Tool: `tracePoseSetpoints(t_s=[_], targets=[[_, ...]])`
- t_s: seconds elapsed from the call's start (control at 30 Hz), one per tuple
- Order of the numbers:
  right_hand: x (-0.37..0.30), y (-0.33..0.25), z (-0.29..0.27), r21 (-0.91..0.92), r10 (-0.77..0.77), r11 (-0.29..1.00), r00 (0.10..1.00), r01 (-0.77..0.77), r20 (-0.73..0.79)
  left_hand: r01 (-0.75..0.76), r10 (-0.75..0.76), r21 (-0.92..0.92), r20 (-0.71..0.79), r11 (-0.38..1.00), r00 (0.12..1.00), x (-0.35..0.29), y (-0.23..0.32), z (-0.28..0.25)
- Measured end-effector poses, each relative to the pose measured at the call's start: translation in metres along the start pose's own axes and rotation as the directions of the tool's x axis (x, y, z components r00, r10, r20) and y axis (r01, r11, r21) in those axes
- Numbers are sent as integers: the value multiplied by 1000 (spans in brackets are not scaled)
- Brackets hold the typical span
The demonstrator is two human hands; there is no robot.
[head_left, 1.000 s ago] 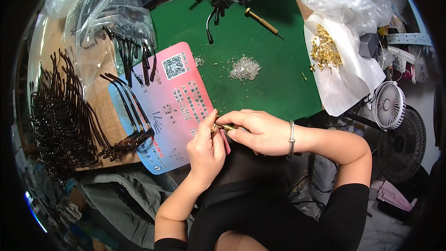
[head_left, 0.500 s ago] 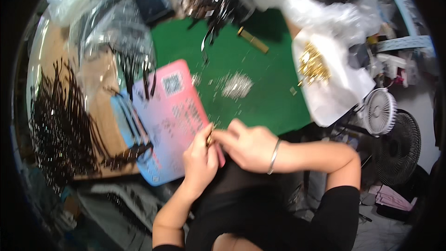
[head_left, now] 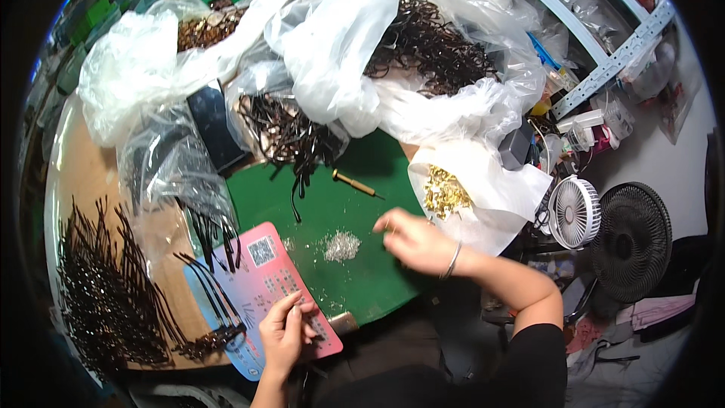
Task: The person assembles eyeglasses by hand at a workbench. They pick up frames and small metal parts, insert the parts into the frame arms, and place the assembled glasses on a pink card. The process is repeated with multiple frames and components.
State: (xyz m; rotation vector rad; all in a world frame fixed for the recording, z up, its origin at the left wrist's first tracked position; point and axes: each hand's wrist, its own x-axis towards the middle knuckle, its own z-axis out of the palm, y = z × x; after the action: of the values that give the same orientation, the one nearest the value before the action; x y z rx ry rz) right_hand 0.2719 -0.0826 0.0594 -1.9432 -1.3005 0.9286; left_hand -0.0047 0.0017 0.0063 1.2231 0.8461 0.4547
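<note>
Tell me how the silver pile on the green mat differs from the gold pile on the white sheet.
The silver pile is made of tiny pale grey bits, while the gold pile is made of yellow metal pieces that look larger. The silver pile lies bare on the green mat; the gold pile rests on a white sheet. Both are loose heaps of small metal parts near the right hand.
</note>
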Motion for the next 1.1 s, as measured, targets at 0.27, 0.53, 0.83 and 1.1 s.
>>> tracePoseSetpoints(t_s=[0.27, 0.53, 0.83, 1.1], targets=[[186, 57, -114, -491, -327, 868, 826, 72, -459, 187, 90, -451, 524, 873, 847, 17, 29, 25], [91, 41, -88, -521, -212, 854, 917, 5, -339, 176, -102, -376, 207, 910, 973, -9, 22, 1], [70, 32, -103, -486, -63, 862, 919, -146, -388, 27, -41, 416, 25, 909, 999, 7, 13, -6], [69, 51, -77, -531, -15, 793, 862, -298, -507, -240, 445, 790, -46, 564, 894, -4, 4, -1]])
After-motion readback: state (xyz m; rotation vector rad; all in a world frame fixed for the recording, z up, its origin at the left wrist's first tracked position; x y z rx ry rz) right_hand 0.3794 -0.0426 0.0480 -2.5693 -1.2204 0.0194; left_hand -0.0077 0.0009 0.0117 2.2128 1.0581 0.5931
